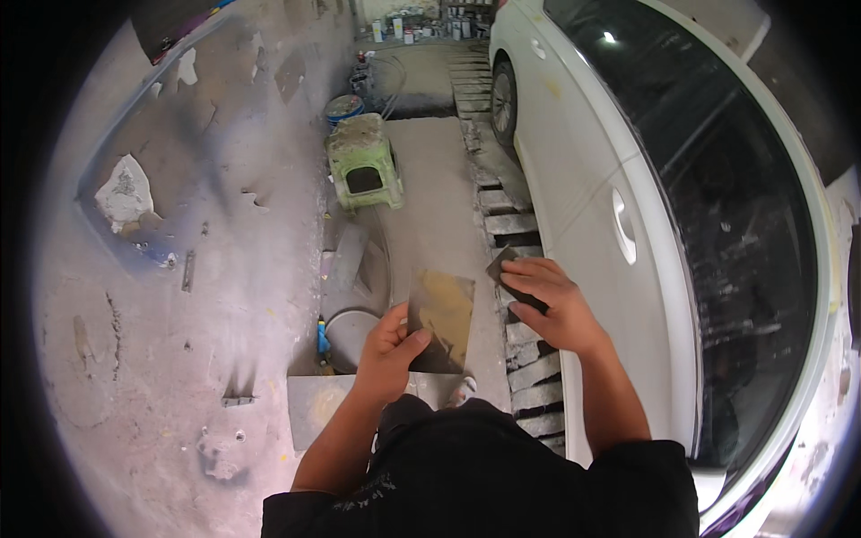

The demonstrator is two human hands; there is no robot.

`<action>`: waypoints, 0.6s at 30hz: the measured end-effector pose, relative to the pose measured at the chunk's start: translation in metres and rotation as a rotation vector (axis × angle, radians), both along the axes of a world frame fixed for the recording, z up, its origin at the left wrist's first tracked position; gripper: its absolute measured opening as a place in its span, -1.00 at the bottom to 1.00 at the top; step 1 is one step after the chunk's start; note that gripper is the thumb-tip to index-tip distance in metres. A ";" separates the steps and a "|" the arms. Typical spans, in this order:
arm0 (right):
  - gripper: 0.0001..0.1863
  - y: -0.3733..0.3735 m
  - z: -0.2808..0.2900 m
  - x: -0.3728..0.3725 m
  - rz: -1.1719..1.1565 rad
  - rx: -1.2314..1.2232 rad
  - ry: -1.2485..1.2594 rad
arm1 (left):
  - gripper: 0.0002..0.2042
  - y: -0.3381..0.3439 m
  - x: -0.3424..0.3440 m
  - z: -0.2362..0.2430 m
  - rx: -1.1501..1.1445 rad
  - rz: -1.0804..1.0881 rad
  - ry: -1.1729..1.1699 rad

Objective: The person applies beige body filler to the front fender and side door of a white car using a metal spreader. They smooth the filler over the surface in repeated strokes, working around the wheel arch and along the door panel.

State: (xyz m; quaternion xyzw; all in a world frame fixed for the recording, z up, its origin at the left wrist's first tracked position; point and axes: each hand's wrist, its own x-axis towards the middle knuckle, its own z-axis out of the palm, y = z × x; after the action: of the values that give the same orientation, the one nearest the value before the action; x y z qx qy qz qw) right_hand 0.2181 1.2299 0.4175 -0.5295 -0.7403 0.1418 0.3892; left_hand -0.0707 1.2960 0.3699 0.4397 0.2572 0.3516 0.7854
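Held low in front of me by its left edge is a flat rectangular board (pixel 446 309), dark with yellowish smears over it. My left hand (pixel 387 354) grips it, the thumb on top. A small dark flat rectangular piece (pixel 504 264) sits in my right hand (pixel 553 301), fingers over it and thumb beneath; its kind is hard to tell. The two hands are apart, the right one just beside the white car (pixel 592 193). Faint yellowish patches show on the car's side.
A green, stained step stool (pixel 365 161) stands ahead, with a blue-rimmed bucket (pixel 343 108) behind it. Slatted floor grating (pixel 511 223) runs along the car. To my left rises a stained, peeling wall (pixel 206 296). A round grey container (pixel 352 337) is near my left hand. Cans and bottles (pixel 430 29) line the far end.
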 end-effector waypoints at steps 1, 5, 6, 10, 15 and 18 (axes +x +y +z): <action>-0.55 0.006 0.001 -0.002 -0.058 0.067 -0.033 | -0.53 0.005 0.009 0.001 0.001 0.063 0.084; -0.59 0.045 0.001 -0.013 -0.094 0.235 -0.182 | -0.52 0.035 0.039 0.003 0.023 0.175 0.151; -0.59 0.056 -0.001 -0.013 -0.086 0.254 -0.210 | -0.52 0.043 0.044 0.002 0.031 0.183 0.146; -0.63 0.106 -0.014 -0.006 -0.113 0.254 -0.402 | -0.53 0.090 0.066 -0.005 0.049 0.192 0.165; -0.64 0.173 -0.044 0.020 -0.063 0.089 -0.300 | -0.59 0.176 0.082 -0.029 0.503 0.246 0.594; -0.64 0.221 -0.061 0.048 -0.144 -0.019 0.071 | -0.60 0.256 0.095 -0.038 0.902 0.511 0.830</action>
State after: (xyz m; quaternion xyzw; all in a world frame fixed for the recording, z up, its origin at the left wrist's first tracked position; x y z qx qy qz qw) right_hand 0.2658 1.4505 0.3561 -0.5799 -0.6846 0.1389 0.4193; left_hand 0.0246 1.5516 0.3322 0.7496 0.4620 0.4014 0.2520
